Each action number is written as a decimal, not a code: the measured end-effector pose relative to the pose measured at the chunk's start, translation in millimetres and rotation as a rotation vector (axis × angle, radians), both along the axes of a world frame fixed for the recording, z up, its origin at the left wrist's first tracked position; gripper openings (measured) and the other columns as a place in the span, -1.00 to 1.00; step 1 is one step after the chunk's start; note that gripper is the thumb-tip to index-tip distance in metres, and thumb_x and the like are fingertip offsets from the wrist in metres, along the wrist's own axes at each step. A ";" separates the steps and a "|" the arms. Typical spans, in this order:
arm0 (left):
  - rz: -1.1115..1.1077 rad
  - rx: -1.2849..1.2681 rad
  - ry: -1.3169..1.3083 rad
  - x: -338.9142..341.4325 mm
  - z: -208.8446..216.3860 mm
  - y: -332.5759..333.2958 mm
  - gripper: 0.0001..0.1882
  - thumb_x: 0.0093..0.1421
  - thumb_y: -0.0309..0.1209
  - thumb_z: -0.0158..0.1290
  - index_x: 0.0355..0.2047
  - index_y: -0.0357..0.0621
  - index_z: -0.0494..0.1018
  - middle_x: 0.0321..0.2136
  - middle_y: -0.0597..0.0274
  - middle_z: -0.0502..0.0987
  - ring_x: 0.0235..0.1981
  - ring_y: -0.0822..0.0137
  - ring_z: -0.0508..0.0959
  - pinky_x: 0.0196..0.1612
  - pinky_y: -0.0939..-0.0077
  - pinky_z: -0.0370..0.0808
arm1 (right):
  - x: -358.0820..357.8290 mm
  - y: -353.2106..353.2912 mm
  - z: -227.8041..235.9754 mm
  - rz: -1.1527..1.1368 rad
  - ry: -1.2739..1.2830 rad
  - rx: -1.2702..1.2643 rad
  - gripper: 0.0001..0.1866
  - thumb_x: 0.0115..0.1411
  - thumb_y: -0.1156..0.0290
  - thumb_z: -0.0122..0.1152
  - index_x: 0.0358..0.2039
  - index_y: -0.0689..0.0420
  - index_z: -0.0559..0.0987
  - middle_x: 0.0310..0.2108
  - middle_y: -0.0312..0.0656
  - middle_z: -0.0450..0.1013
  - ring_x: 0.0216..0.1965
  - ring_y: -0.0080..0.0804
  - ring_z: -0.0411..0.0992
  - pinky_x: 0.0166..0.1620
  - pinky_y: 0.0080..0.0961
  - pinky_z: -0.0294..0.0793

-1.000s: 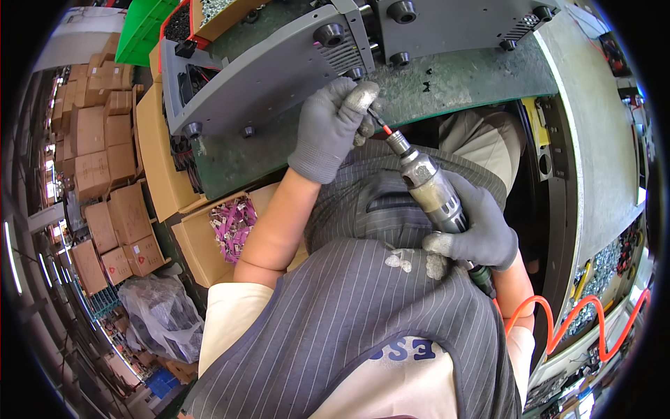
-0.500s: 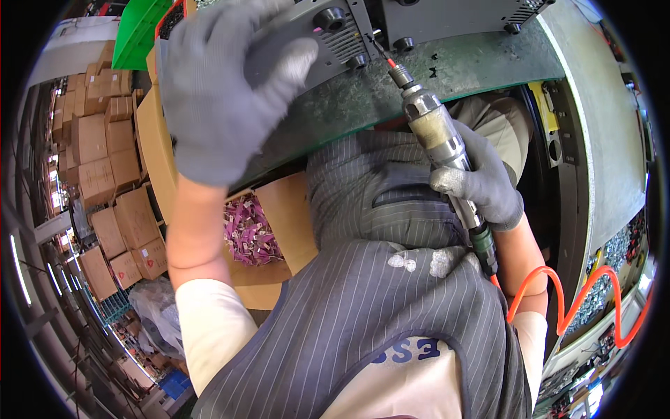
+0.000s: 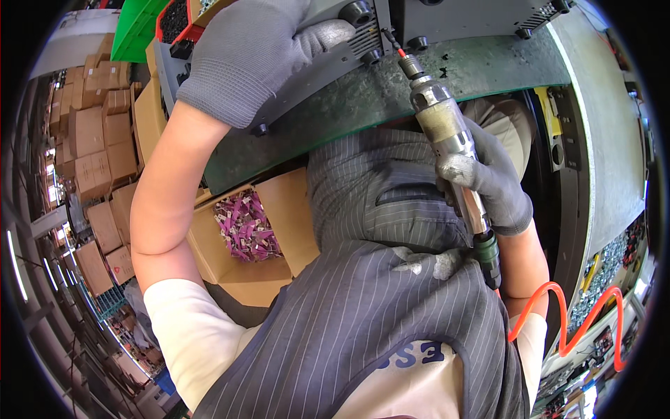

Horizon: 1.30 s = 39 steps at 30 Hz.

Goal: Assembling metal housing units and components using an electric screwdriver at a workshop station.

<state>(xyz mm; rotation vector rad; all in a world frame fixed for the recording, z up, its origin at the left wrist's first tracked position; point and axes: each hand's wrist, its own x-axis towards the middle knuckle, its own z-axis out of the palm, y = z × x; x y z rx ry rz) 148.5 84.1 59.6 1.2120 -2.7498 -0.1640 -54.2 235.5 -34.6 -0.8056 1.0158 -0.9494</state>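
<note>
At eleven o'clock the left hand (image 3: 244,61) hung over the grey panel (image 3: 314,73), thumb (image 3: 326,36) out, grip impossible to tell; near two, the right hand (image 3: 494,180) clasped a power screwdriver (image 3: 442,123), bit (image 3: 395,44) toward eleven.

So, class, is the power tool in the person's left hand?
No, the person's gloved right hand is wrapped around the power tool.

Only clear lettering: large dark blue capitals (image 3: 419,355) on chest of cream shirt (image 3: 412,391), upside down in view, run partly covered by edge of pinstriped apron (image 3: 307,335). Stacked brown cartons (image 3: 95,174) at left carry small dark print, too small to read; one lower carton (image 3: 120,263) shows a red mark, also illegible.
</note>
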 end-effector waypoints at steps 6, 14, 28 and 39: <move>0.030 -0.011 -0.074 5.0 -8.0 -4.4 -0.48 0.08 0.08 0.02 -0.47 -0.24 0.43 -0.57 -0.07 0.44 -0.50 -0.01 0.46 -0.41 0.28 0.38 | 0.7 -4.3 2.8 -0.014 -0.024 -0.006 -0.48 -0.04 0.34 0.29 -0.08 0.30 0.39 -0.42 -0.35 0.36 -0.41 -0.64 0.29 -0.33 -0.67 0.31; -0.042 -0.635 0.315 2.4 -22.9 26.0 -0.61 0.00 -0.27 0.20 -0.17 -0.13 0.47 -0.35 0.22 0.50 -0.41 0.17 0.46 -0.28 0.41 0.41 | -32.0 21.5 -7.1 0.073 0.090 -0.089 -0.32 -0.16 0.21 0.44 -0.06 0.26 0.39 -0.30 -0.30 0.36 -0.31 -0.58 0.29 -0.18 -0.59 0.32; -0.127 -0.106 0.172 -83.6 -127.1 32.4 -0.77 0.01 -0.28 0.12 -0.26 0.19 0.54 -0.54 0.31 0.41 -0.55 0.23 0.48 -0.47 0.38 0.44 | -82.2 64.5 -33.5 -0.221 0.049 0.057 -0.12 -0.31 0.16 0.38 0.05 0.34 0.33 -0.25 -0.27 0.36 -0.27 -0.54 0.28 -0.13 -0.62 0.26; -0.113 -0.391 0.372 -90.4 -121.7 30.6 -0.88 0.09 -0.42 0.02 -0.32 0.01 0.44 -0.47 0.26 0.45 -0.49 0.34 0.49 -0.53 0.46 0.42 | -79.5 56.0 -32.3 -0.233 0.030 0.120 -0.08 -0.43 0.10 0.36 -0.02 0.34 0.34 -0.45 -0.27 0.36 -0.55 -0.58 0.36 -0.48 -0.70 0.36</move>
